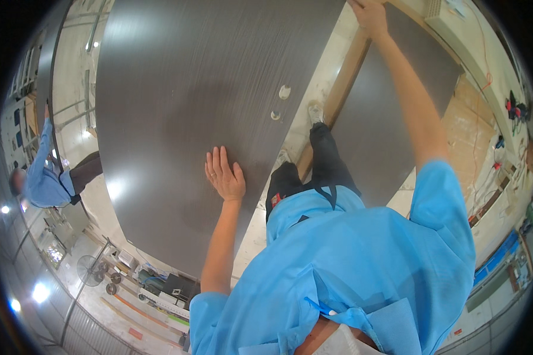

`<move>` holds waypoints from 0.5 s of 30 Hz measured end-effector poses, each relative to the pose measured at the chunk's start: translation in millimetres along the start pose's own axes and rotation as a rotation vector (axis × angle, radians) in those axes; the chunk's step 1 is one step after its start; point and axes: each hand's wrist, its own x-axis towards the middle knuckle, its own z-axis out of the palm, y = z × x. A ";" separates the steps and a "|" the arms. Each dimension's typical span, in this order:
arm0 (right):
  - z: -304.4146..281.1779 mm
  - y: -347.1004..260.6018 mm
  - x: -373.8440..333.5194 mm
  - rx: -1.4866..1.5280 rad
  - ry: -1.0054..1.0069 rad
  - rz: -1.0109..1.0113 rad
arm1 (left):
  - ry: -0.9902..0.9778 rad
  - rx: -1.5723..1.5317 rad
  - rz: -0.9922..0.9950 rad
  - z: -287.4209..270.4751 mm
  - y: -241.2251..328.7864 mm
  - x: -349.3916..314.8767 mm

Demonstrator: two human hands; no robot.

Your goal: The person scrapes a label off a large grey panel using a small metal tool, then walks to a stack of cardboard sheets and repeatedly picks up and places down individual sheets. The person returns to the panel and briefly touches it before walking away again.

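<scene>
A large dark grey door panel [160, 106] with a fine streaked surface stands tilted in front of me. Two round holes are cut near its right edge. My left hand [224, 176] lies flat on its face, fingers stretched out and thumb apart. Far up at the right, my right hand [370, 19] is at the panel's right edge with its fingers curled; the fingertips are partly cut off by the picture's upper rim.
Another dark panel [391, 100] lies at my right, bordered by a brown strip [350, 74]. Brown cardboard [471, 133] lies beyond it. At the left a person [44, 183] in blue reaches up to a tall dark panel [48, 65]. A round fan [90, 270] stands lower left.
</scene>
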 end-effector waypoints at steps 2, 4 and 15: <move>-3.3 -32.1 -41.7 -0.031 -0.113 0.136 | 0.011 -0.011 0.019 -1.4 -2.3 0.4; 0.7 -71.6 -87.0 -0.012 -0.125 0.145 | 0.092 -0.064 0.075 -1.6 -2.4 2.7; 35.6 -328.1 -406.8 -0.002 -0.186 0.031 | 0.096 -0.413 -0.135 -48.3 -144.7 -173.0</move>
